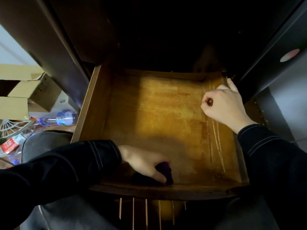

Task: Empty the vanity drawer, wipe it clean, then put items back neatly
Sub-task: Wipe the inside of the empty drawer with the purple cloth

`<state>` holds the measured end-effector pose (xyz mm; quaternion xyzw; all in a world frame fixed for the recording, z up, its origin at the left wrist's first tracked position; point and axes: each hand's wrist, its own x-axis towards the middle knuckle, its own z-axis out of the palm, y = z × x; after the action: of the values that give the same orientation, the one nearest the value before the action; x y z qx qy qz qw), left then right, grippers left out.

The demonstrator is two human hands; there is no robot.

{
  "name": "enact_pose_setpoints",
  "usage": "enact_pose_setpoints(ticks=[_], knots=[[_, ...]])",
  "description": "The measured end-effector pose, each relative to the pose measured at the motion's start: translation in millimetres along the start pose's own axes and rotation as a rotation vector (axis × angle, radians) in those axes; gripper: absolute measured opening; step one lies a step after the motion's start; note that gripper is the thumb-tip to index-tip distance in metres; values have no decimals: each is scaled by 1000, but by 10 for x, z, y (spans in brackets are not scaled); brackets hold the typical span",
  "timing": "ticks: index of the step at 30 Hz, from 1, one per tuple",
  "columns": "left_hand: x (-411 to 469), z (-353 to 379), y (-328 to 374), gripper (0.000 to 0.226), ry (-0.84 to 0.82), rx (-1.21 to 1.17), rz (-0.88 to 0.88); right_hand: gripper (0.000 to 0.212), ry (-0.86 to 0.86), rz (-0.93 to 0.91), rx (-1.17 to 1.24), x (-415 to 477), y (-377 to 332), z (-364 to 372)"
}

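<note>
Head view. We look straight down into an open wooden drawer (116, 103) filling the centre of the frame, pulled out from a dark vanity (93, 30) at the top. The drawer floor shows bare, worn wood, brightly lit in the middle and shadowed toward the lower edge; pale streaks run along its right side.

Our left hand (144, 161) sits at the lower centre, low in the drawer beside the front wall. Its fingers are curled down around a dark purple cloth (166, 171), bunched under the palm and pressed to the drawer floor. The black sleeve (66, 163) crosses in from the lower left.

Our right hand (222, 105) is at the right of the frame, over the drawer's right wall. The fingers are folded loosely inward into a near fist; the thumb lies against the top of the right wall. We cannot tell whether anything small is pinched inside the curl.

To the left of the drawer, on the floor, we note open cardboard boxes (29, 92) at the upper left, a clear plastic bottle (64, 118) with a blue label lying on its side just below them, and a red packet (10, 145) further down. A dark panel (282, 47) with a round pale sticker (289, 55) stands at the upper right.
</note>
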<state>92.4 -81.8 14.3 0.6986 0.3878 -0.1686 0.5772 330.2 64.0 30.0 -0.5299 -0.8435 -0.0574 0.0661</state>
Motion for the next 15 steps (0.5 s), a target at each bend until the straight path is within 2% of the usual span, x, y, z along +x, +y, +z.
enact_pose_setpoints(ticks=[4,6,9,11,15], knots=[[-136,-92,0,34,52,-238,213,22,13,3,12,-6,-6,-2],[-130,-69,-14,31,62,-337,231,22,9,9,16,-3,-3,1],[-4,24,-50,31,49,-132,75,22,-1,15,21,7,-11,-12],[35,30,-55,32,40,-58,59,22,5,20,32,5,-11,-19],[-81,-41,6,29,57,-339,275,22,14,16,29,7,-8,-5]])
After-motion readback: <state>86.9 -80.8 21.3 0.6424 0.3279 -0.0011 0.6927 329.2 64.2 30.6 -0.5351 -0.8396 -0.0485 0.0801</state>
